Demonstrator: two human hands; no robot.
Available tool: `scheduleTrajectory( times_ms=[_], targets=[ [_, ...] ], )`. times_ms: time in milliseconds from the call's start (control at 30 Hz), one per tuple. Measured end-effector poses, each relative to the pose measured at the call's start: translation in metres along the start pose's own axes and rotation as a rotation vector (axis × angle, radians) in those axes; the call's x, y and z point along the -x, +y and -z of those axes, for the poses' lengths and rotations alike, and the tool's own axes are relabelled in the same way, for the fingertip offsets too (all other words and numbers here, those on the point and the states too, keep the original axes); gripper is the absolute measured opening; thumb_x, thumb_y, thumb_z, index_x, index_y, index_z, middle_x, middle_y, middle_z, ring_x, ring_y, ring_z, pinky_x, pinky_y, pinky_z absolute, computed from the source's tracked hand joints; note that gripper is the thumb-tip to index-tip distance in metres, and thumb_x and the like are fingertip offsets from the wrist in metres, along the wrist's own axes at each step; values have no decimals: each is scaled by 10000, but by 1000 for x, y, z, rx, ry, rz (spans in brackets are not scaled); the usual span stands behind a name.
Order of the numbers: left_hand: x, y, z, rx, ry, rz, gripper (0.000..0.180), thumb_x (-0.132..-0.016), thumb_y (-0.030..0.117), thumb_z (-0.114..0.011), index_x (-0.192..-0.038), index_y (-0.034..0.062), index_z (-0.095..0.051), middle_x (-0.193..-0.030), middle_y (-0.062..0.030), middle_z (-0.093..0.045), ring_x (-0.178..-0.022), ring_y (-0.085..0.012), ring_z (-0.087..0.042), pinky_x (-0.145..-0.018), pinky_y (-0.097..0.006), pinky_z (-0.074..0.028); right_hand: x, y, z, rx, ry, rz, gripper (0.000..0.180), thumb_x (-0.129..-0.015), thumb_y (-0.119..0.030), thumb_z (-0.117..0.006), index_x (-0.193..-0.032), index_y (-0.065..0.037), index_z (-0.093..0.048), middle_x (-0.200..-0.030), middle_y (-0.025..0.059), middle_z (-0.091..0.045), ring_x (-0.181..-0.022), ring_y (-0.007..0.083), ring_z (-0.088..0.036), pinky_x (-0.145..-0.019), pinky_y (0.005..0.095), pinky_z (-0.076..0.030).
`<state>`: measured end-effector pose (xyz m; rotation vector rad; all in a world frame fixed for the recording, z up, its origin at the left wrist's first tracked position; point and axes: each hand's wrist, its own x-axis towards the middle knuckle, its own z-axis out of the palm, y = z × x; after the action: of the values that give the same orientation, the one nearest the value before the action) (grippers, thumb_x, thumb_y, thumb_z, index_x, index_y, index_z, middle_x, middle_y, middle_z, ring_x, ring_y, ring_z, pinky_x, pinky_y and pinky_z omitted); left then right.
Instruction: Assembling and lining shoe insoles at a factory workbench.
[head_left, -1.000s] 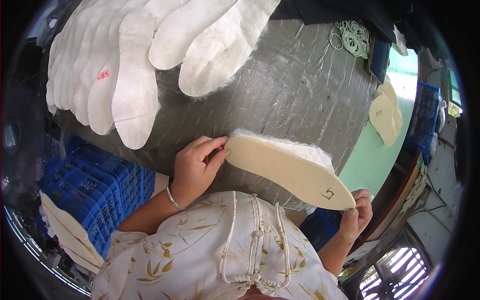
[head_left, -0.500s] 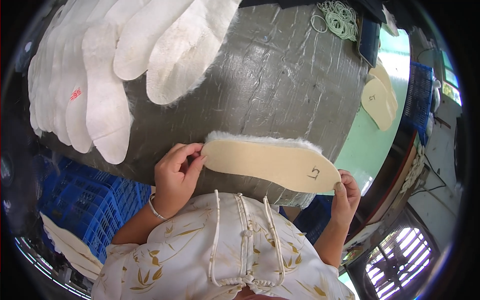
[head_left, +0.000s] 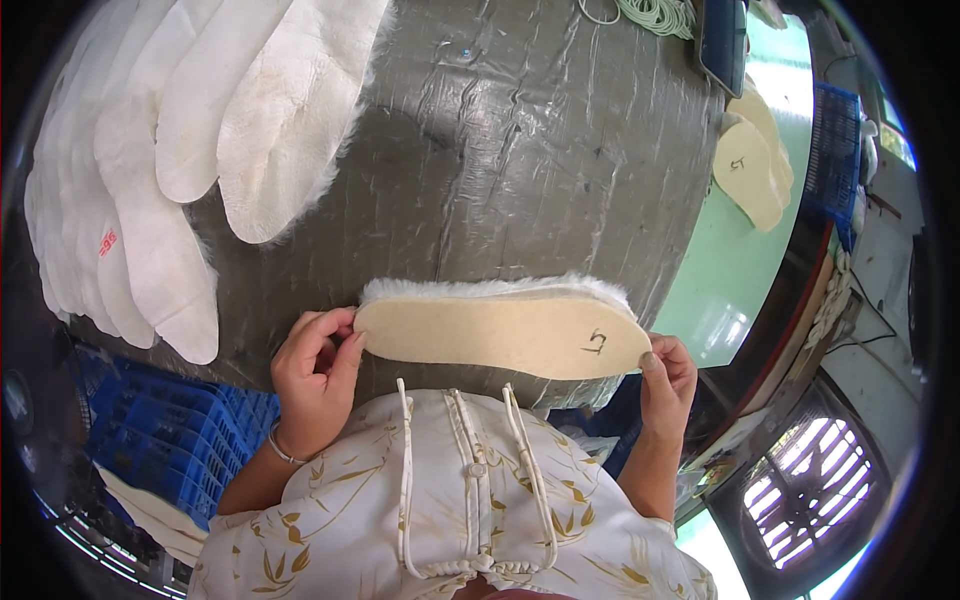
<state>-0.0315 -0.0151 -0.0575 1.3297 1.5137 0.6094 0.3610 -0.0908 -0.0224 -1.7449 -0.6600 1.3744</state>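
Note:
A tan insole with a dark handwritten mark near its right end lies crosswise in front of me, close to the near table edge. White fleece shows along its far edge, beneath or behind the tan sheet. My left hand pinches the left end between thumb and fingers. At the right end, my right hand pinches the tip, thumb on top. Whether the fingers also grip the fleece is hidden. To the left, several white fleece-edged insole pieces lie overlapping in a row, their smooth side up.
Grey plastic sheeting covers the table. On the green surface at right lie more tan insoles. Pale cord and a dark flat device are at the far right. Blue crates stand lower left and far right.
The whole view has shifted and turned slightly. The tan insole now appears further left and more level, with both hands still pinching its ends. More fleece shows along its far edge.

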Motion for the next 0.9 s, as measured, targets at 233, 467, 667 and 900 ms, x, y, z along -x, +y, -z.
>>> scheduleTrajectory(
  times_ms=[233, 467, 667, 900],
  targets=[
    [3, -6, -1, -7, 32, 10, 192, -906, -29, -719, -1095, -15, -690, -898, -41, -624, -618, -59, -500, -537, -215, -410, -4, 4, -1, -15, -12, -16, 137, -961, -78, -709, -1004, 39, -653, -1177, 175, -716, -1016, 162, -644, -950, 325, -487],
    [3, -7, 0, -16, 38, 16, 177, -919, -24, -705, -1096, -18, -690, -896, -40, -610, -626, -58, -505, -544, -211, -411, -9, 6, -5, -43, 7, -42, 98, -955, -28, -696, -1005, 49, -663, -1133, 134, -724, -951, 114, -630, -889, 281, -487],
    [3, -9, 0, -6, 30, 24, 184, -915, -29, -703, -1099, -24, -686, -895, -34, -601, -633, -53, -505, -548, -208, -408, -11, 2, -8, -44, 4, -20, 84, -935, -2, -705, -994, 48, -673, -1115, 125, -716, -939, 117, -646, -853, 265, -504],
    [4, -8, 1, 1, 22, 53, 197, -930, -39, -680, -1127, -48, -668, -933, -46, -595, -668, -58, -518, -573, -204, -426, -14, 3, -8, -74, 23, -66, 107, -926, 15, -712, -1018, 64, -684, -1103, 122, -721, -906, 117, -662, -823, 262, -530]
  ],
)
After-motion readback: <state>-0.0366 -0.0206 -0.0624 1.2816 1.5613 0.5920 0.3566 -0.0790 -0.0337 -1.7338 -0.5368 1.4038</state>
